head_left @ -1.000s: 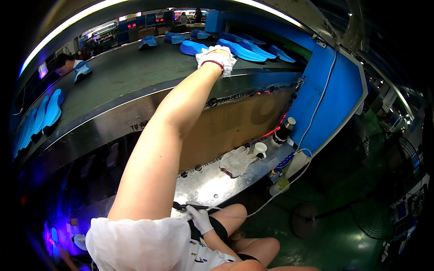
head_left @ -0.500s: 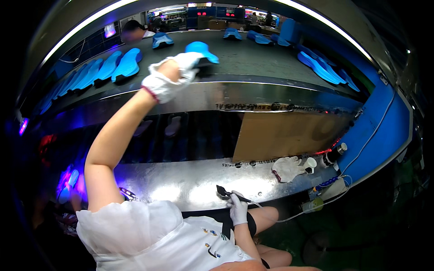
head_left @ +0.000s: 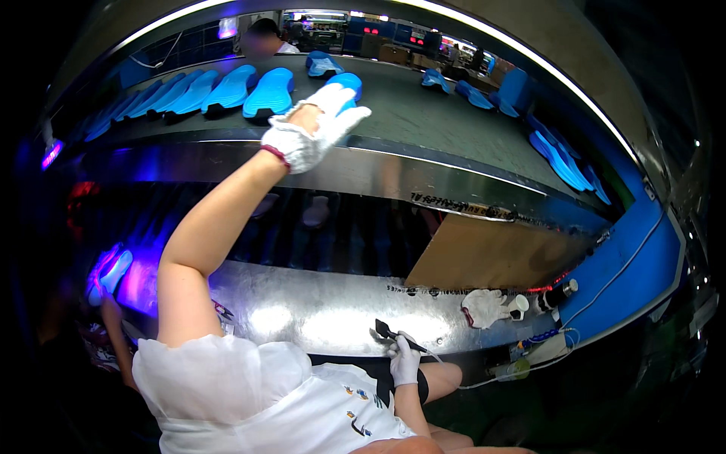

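Note:
My left hand [head_left: 321, 125], in a white glove, is stretched over the dark belt with its fingers spread. Directly behind the fingertips is a blue shoe sole [head_left: 347, 82], partly hidden by the hand; whether they still touch is unclear. To its left stands another blue sole [head_left: 269, 94], at the end of a slanted row. My right hand [head_left: 404, 362], also gloved, is low by my lap. Its fingers are closed round the handle of a black brush [head_left: 384, 330], whose flat head points up and left above the metal bench; a thin pale tube trails from the handle.
Further soles [head_left: 556, 163] lie at the belt's right end. The metal bench [head_left: 302, 303] holds a spare white glove [head_left: 484, 308] and a white cup [head_left: 519, 305]. A cardboard sheet [head_left: 484, 253] leans under the belt's edge. Another person's hand [head_left: 111, 306] is near a sole at left.
The left hand has spread its fingers from the blue sole it was gripping, and the sole now sits on the belt. The view has shifted; the right hand still holds the brush.

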`<state>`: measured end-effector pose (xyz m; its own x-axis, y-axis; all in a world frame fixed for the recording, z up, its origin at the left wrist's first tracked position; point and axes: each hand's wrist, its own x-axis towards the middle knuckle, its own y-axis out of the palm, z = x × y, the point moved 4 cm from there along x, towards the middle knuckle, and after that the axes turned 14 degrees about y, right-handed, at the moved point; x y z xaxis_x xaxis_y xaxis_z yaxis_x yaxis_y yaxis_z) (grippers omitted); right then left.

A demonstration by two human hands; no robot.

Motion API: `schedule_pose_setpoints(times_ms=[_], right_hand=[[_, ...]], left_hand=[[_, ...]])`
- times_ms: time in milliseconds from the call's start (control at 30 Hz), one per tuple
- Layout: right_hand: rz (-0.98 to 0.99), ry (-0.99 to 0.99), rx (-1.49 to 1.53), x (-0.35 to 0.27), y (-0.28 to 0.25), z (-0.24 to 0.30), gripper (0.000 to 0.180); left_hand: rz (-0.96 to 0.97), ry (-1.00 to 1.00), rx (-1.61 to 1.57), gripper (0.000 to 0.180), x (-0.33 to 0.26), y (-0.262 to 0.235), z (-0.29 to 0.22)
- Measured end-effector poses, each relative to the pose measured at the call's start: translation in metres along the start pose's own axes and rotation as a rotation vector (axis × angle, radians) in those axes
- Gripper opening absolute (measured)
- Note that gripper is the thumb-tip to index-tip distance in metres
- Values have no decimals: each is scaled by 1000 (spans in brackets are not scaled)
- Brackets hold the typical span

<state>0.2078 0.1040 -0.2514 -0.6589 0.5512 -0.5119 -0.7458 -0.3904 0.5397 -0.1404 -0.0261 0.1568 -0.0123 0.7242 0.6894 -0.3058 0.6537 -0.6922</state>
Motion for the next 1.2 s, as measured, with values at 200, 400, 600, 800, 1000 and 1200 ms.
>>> schedule_pose_setpoints(times_ms=[200, 400, 600, 800, 1000, 1200], right_hand=[[-7, 21, -1, -10, 15, 2, 25], [6, 25, 3, -2, 3, -6, 27], [0, 1, 4, -3, -1, -3, 29], [-36, -26, -20, -10, 0, 4, 28], [-26, -16, -23, -9, -1, 0, 28], [-43, -22, -24, -7, -3, -1, 27]], left_hand=[[-624, -31, 69, 23, -44, -91, 8], [-210, -479, 197, 40, -134, -121, 129], [222, -713, 281, 67, -112, -114, 106], [377, -759, 251, 50, -96, -99, 125], [344, -770, 355, 33, -127, -99, 187], [98, -792, 313, 47, -152, -114, 197]])
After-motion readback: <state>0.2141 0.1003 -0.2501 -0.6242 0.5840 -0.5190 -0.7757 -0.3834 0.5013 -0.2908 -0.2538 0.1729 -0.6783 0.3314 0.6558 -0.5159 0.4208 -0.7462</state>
